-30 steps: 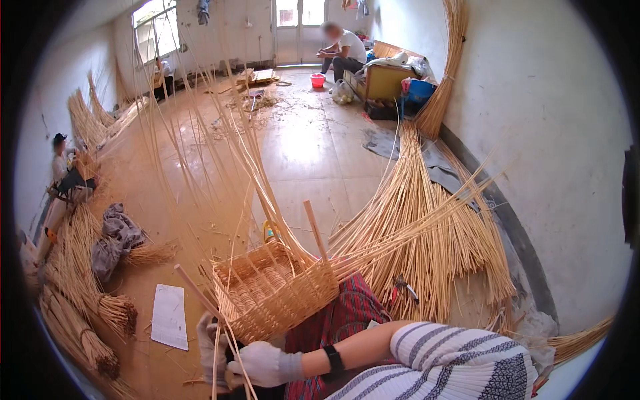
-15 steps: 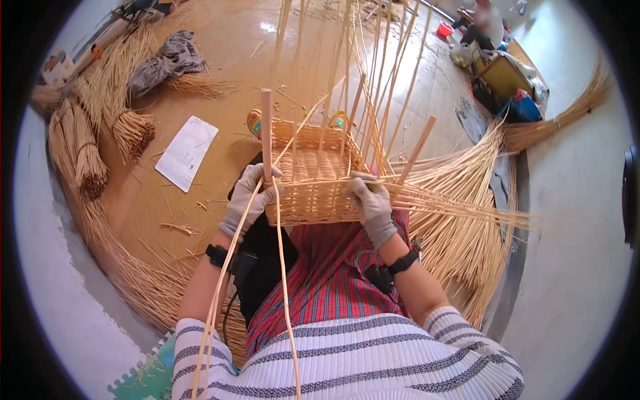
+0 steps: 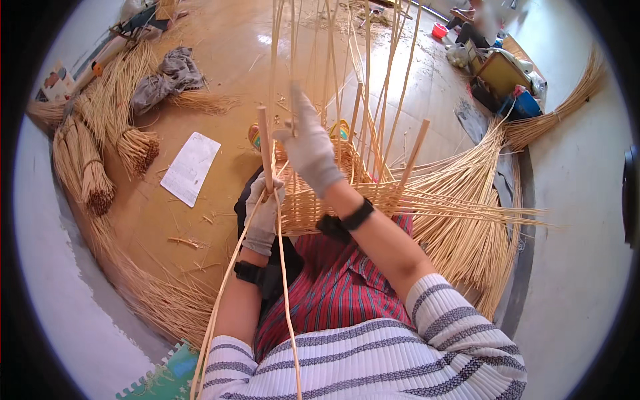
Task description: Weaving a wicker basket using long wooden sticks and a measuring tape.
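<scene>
While left hand [image 3: 263, 212] clasps wicker basket [image 3: 303, 210] at corner, right hand [image 3: 308, 143] hangs above opening, fingers [image 3: 304, 110] blurred, hold unclear

Tan floor [image 3: 230, 167]: white sheet [image 3: 191, 169], bundled pale stalks [image 3: 87, 163] left; fanned stalk heap [image 3: 460, 193] right; red basin [image 3: 439, 31] farther off

Left grip [image 3: 265, 207] holding wicker basket [image 3: 300, 213] corner; right grip [image 3: 310, 148] over basket

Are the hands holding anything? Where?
The left hand holds the basket by its near left corner, at a stick. Right hand: too blurred to tell.
</scene>
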`<state>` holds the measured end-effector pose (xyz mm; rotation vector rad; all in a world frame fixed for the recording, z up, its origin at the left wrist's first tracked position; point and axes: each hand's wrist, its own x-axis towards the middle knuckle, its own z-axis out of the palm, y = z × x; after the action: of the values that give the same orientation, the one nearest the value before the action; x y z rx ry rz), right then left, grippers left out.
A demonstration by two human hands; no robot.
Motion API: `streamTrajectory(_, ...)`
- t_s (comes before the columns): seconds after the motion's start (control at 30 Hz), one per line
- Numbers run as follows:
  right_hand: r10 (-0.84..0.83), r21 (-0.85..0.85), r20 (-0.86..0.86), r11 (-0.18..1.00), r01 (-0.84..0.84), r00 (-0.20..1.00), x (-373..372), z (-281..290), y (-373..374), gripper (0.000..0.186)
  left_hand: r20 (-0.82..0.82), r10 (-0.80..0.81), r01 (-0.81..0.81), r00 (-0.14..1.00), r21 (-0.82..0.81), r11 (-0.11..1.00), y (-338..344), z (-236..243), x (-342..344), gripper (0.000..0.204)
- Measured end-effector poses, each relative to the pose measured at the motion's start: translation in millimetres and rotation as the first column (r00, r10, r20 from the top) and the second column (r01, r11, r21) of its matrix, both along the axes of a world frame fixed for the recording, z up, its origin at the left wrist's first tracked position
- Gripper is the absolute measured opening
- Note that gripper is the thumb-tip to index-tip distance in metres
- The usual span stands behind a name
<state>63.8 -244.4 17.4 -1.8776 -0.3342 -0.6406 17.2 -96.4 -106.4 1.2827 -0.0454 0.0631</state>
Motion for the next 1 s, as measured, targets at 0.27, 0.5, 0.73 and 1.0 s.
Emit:
streamTrajectory(0.27, 0.096, 0.545, -0.343, 0.831, 0.115, 0.934, -109.4, -116.3, -83.2, 0.019, 0.049, 0.203, -0.209, 0.978, 0.214, 0.954, -5.8, -8.3, -6.9, 0.036)
streamTrajectory(0.5, 0.164, 0.616, -0.463, 0.766, 0.183, 0.871, -115.9, -86.2, -78.0, 0.018, 0.268, 0.073, -0.243, 0.961, 0.684, 0.688, -65.2, 48.0, -45.7, 0.025)
streamTrajectory(0.73, -0.078, 0.533, -0.596, 0.705, 0.467, 0.799, -111.2, -99.8, -115.7, 0.013, -0.404, -0.233, 0.377, 0.885, 0.325, 0.867, -65.9, 38.8, 7.6, 0.028)
streamTrajectory(1.0, -0.005, -0.009, -0.128, 1.000, 0.004, 0.992, -24.6, -8.8, -76.0, 0.047, -0.369, -0.091, 0.212, 0.925, 0.302, 0.929, -85.7, 44.1, -5.0, 0.030)
